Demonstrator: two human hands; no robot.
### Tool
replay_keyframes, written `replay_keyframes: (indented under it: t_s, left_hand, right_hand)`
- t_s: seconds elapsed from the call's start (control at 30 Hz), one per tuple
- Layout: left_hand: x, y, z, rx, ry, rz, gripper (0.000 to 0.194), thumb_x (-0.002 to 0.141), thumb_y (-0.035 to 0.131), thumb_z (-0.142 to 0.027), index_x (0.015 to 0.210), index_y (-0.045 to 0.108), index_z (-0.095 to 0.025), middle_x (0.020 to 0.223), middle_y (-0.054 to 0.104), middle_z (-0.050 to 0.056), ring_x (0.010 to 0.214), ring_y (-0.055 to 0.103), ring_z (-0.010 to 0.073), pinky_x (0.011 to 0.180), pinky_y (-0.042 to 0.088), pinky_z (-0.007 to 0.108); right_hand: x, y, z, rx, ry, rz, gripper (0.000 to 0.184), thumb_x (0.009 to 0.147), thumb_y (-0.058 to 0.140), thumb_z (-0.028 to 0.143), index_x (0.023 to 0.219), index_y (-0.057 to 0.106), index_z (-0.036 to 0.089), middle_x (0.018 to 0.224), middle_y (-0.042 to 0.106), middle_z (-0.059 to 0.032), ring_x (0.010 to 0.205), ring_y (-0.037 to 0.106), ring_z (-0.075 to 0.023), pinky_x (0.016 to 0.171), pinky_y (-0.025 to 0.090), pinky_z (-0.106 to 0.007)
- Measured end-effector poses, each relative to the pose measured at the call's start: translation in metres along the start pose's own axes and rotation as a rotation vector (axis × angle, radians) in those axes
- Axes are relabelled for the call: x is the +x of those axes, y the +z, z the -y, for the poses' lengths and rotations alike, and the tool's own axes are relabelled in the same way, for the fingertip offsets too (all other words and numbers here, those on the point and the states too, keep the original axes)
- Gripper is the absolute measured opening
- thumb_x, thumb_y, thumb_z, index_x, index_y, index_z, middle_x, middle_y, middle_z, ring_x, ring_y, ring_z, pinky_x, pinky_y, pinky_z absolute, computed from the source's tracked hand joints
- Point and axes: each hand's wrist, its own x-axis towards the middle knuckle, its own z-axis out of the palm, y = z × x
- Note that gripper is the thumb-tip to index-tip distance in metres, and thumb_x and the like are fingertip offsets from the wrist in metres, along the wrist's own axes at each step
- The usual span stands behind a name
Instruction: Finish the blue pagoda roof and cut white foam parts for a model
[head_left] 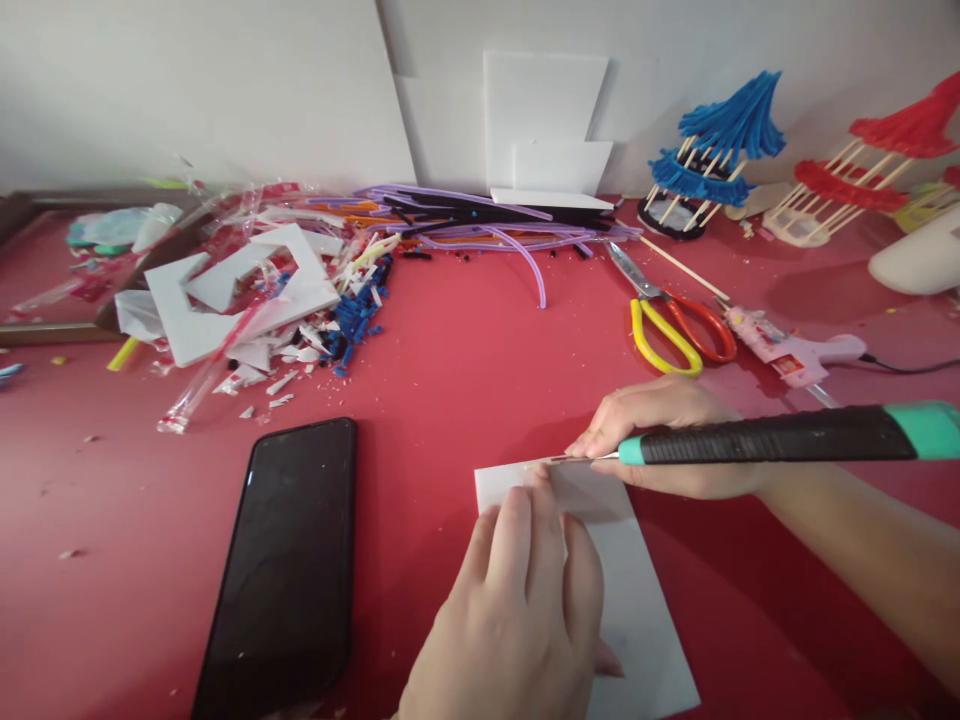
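In the head view, the left hand (525, 620) lies open, pressing its fingers on a white board (637, 600) at near centre on the red table (420, 360). The right hand (667, 402) grips a green-and-black cutter (765, 437), its metal tip at the board's far edge. A phone (292, 560) lies to the left; scissors (654, 292) and a pink glue gun (799, 352) lie farther right.

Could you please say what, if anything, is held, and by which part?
The right hand holds a knife near its blade end; the left hand rests on a white board.
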Motion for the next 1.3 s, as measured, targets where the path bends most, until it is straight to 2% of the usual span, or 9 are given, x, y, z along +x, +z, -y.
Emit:
replay_keyframes:
  t_s: [0.4, 0.53, 0.67, 0.8, 1.07, 1.3]
  left_hand:
    - [-0.001, -0.001, -0.001, 0.0, -0.012, 0.0, 0.071, 0.091, 0.051, -0.063, 0.127, 0.053, -0.002, 0.133, 0.061, 0.027, 0.12, 0.061, 0.0381, 0.095, 0.054, 0.044]
    - [0.0, 0.0, -0.001, 0.0, -0.013, 0.001, 0.075, 0.088, 0.055, -0.065, 0.127, 0.052, -0.002, 0.133, 0.06, 0.029, 0.119, 0.062, 0.0386, 0.094, 0.055, 0.044]
    - [0.0, 0.0, 0.0, -0.001, 0.0, 0.008, 0.075, 0.088, 0.055, -0.064, 0.128, 0.05, -0.001, 0.134, 0.059, 0.03, 0.118, 0.062, 0.0388, 0.093, 0.056, 0.044]
    - [-0.001, -0.002, -0.003, -0.006, -0.023, 0.022, 0.067, 0.095, 0.047, -0.06, 0.129, 0.049, -0.002, 0.134, 0.059, 0.028, 0.12, 0.061, 0.0375, 0.095, 0.055, 0.044]
    - [-0.002, -0.001, -0.005, 0.016, -0.05, -0.008, 0.063, 0.098, 0.04, -0.058, 0.128, 0.049, -0.003, 0.133, 0.061, 0.026, 0.121, 0.061, 0.0365, 0.094, 0.056, 0.043]
    - [-0.004, 0.0, -0.008, 0.039, -0.071, 0.004, 0.059, 0.1, 0.035, -0.057, 0.128, 0.048, -0.007, 0.131, 0.064, 0.022, 0.122, 0.062, 0.0335, 0.095, 0.056, 0.042]
  right_hand:
    - [0.0, -0.003, -0.001, 0.033, 0.018, -0.001, 0.016, 0.083, 0.069, 0.013, 0.094, 0.068, 0.024, 0.089, 0.076, -0.001, 0.082, 0.073, -0.0159, 0.073, 0.058, -0.028]
    - [-0.002, -0.009, 0.0, 0.064, 0.145, -0.147, 0.014, 0.086, 0.069, 0.017, 0.096, 0.068, 0.027, 0.093, 0.074, -0.001, 0.083, 0.071, -0.0183, 0.074, 0.057, -0.032]
    - [0.0, -0.009, 0.005, 0.014, 0.096, -0.261, 0.013, 0.089, 0.066, 0.017, 0.095, 0.068, 0.028, 0.094, 0.073, -0.002, 0.087, 0.07, -0.0195, 0.078, 0.056, -0.036]
    - [0.003, 0.002, 0.011, -0.016, 0.001, -0.22, 0.018, 0.087, 0.066, 0.011, 0.096, 0.069, 0.026, 0.094, 0.074, -0.0025, 0.089, 0.071, -0.019, 0.079, 0.057, -0.035]
    - [0.003, 0.013, 0.006, 0.08, 0.085, -0.134, 0.012, 0.087, 0.067, 0.013, 0.095, 0.068, 0.022, 0.093, 0.074, -0.0037, 0.084, 0.071, -0.0167, 0.074, 0.058, -0.032]
    - [0.006, 0.019, 0.005, 0.103, 0.038, -0.139, 0.013, 0.085, 0.07, 0.011, 0.094, 0.07, 0.02, 0.092, 0.076, -0.0047, 0.084, 0.072, -0.0166, 0.076, 0.059, -0.031]
